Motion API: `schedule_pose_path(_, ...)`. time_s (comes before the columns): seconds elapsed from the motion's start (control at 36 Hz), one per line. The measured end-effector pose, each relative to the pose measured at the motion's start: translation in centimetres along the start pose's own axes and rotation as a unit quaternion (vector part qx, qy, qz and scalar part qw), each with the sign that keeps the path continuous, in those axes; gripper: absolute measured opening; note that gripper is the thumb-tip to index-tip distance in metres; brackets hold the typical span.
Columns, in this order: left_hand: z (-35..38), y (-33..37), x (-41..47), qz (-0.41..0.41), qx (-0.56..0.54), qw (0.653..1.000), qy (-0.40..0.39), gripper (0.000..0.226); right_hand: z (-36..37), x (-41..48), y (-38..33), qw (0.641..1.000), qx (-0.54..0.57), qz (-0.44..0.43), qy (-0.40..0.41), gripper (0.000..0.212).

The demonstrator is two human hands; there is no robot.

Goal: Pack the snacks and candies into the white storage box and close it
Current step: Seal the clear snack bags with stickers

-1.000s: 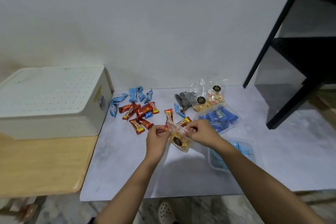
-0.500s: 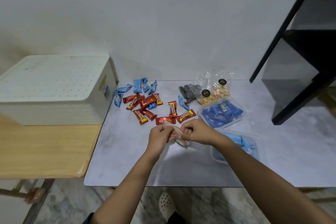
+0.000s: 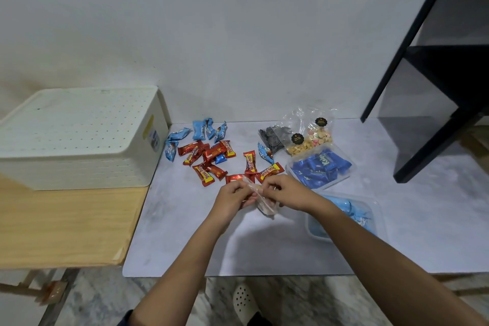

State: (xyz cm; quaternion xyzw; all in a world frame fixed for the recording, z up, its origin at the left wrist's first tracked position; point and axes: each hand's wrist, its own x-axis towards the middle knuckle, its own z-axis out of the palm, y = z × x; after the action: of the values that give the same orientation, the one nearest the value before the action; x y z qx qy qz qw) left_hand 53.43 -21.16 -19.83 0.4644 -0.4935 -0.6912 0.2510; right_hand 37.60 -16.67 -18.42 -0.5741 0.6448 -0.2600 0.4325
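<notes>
My left hand (image 3: 232, 197) and my right hand (image 3: 287, 192) both pinch the top of a small clear snack bag (image 3: 266, 205) just above the grey mat, near its middle. The bag hangs down between the hands. The white storage box (image 3: 76, 137) stands shut with its dotted lid on, at the left on the wooden table. Red candy bars (image 3: 209, 159) and light blue candy packs (image 3: 203, 131) lie scattered behind my hands. Clear bags of snacks (image 3: 309, 139) and a clear tub of blue wafers (image 3: 321, 167) sit at the back right.
A second clear tub with light blue packets (image 3: 346, 217) lies under my right forearm. A black shelf frame (image 3: 434, 74) stands at the right on the grey mat (image 3: 185, 241). The wooden table (image 3: 66, 225) reaches left of the mat.
The small bag has been lowered and drawn together between my hands. The bag's dark round label no longer shows. The camera has tilted slightly.
</notes>
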Motion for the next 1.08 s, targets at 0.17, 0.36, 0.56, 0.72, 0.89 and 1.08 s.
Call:
schedule_pose_path(0.17, -0.1, 0.2, 0.2, 0.015, 0.036, 0.999, -0.022, 0.017, 0.3, 0.3, 0.3, 0.999, -0.008, 0.031, 0.023, 0.022)
schedule_pose_path(0.36, -0.2, 0.3, 0.3, 0.024, 0.05, 0.998, -0.041, 0.014, 0.0, 0.0, 0.3, 0.998, 0.003, 0.032, 0.046, 0.026)
schedule_pose_path(0.56, -0.1, 0.3, 0.6, 0.048, 0.081, 0.995, -0.034, 0.017, -0.1, -0.5, 0.3, 0.997, 0.014, 0.028, 0.064, 0.016)
schedule_pose_path(0.72, 0.2, 0.2, 0.5, 0.084, 0.123, 0.989, -0.009, 0.013, -1.0, -1.1, 0.2, 0.998, 0.023, 0.027, 0.05, 0.021)
schedule_pose_path(0.89, 0.7, 0.2, 0.6, 0.084, 0.129, 0.988, 0.003, 0.009, -1.9, -1.8, 0.1, 0.997, 0.048, 0.044, 0.028, 0.021)
schedule_pose_path(1.08, 0.9, -0.2, 1.1, 0.076, 0.138, 0.987, 0.03, 0.014, -2.5, -2.0, 0.4, 0.997, 0.045, 0.032, 0.047, 0.011)
